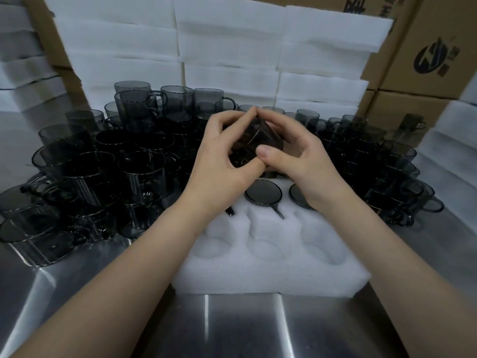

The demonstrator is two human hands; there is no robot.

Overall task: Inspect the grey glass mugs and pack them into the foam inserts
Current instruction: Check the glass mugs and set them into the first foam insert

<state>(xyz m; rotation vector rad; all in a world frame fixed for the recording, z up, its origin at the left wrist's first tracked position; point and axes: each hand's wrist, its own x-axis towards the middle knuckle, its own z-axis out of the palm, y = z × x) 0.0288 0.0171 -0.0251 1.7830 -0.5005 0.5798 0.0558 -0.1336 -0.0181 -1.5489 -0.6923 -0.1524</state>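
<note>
- The step in hand is inspection. One mug [255, 140] is held up off the table [245, 326], tipped on its side, just above the far row of the foam insert [271, 275].
- Both hands are on it. The left hand [219, 151] and right hand [299, 156] curl round the dark glass from either side, and their fingertips meet over the top.
- Next, I'd judge, the mug has to be turned upright or mouth-down to match its neighbours. Its handle has to line up with the slot, and then it goes down into a free pocket without knocking the glass already seated.
- Foam insert on the table: one.
- Empty pockets [265, 246]: three, all in the near row.
- Packed mugs [263, 193]: two round faces show in the far row. A third handle [229, 211] pokes out from under the left wrist, so probably three (the wrist hides the rest).
- Mug in the hands: one.
- Loose mugs [103, 161]: dozens, crowded on the table either side and behind, some stacked two high. There are too many, and they overlap too much, for a true count.
- Foam sheets [227, 47]: three stacks directly behind, with more at both edges.
- Cardboard boxes [426, 47]: at least three at the right.
</note>
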